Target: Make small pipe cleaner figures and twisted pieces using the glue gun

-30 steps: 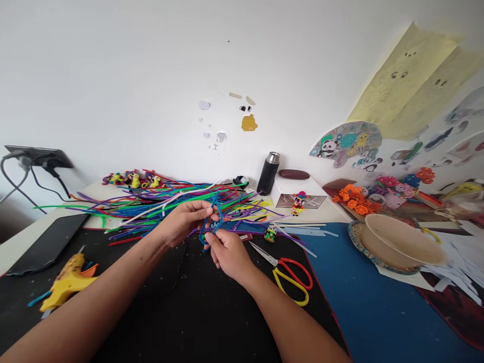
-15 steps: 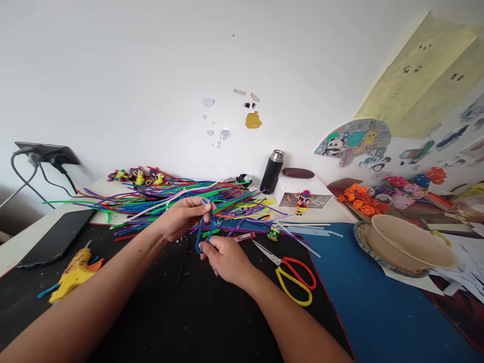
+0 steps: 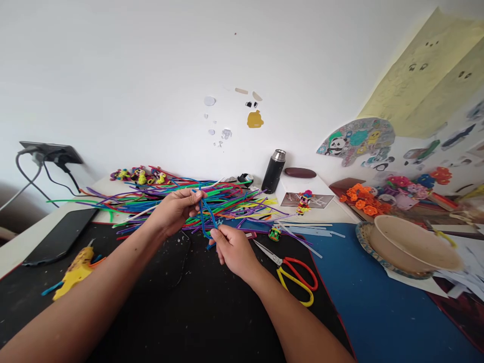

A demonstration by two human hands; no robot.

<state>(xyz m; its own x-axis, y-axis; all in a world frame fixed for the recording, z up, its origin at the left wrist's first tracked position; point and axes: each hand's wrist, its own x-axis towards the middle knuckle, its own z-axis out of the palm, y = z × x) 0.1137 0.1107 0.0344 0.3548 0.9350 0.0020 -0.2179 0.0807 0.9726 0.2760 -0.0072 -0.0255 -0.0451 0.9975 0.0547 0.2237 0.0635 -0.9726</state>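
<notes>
Blue stem [image 3: 202,217], bent into two strands, spans the gap between both hands; long axis roughly 11 to 5 o'clock. Left hand [image 3: 176,209]: thumb and fingers pinched on its upper end, stem running off toward 5. Right hand [image 3: 234,249]: pinched on the lower end, stem leaving toward 11. Both touch it; neither is nearer.

Surface, clock centred on stem: phone [image 3: 62,237] at 9; glue gun [image 3: 77,267] between 8 and 9, partly behind the left forearm; loose pile [image 3: 139,206] of coloured stems from 9 round to 2, on the worktop [image 3: 11,244]; black mat [image 3: 170,312] at 6; flask [image 3: 274,171] at 2; scissors [image 3: 280,262] near 4, blades slightly apart; bowl [image 3: 393,249] at 3, well apart.

Room: socket [image 3: 71,151] at 10, plugs in; white wall [image 3: 151,75] at 12; yellow paper [image 3: 408,91] at 2.
</notes>
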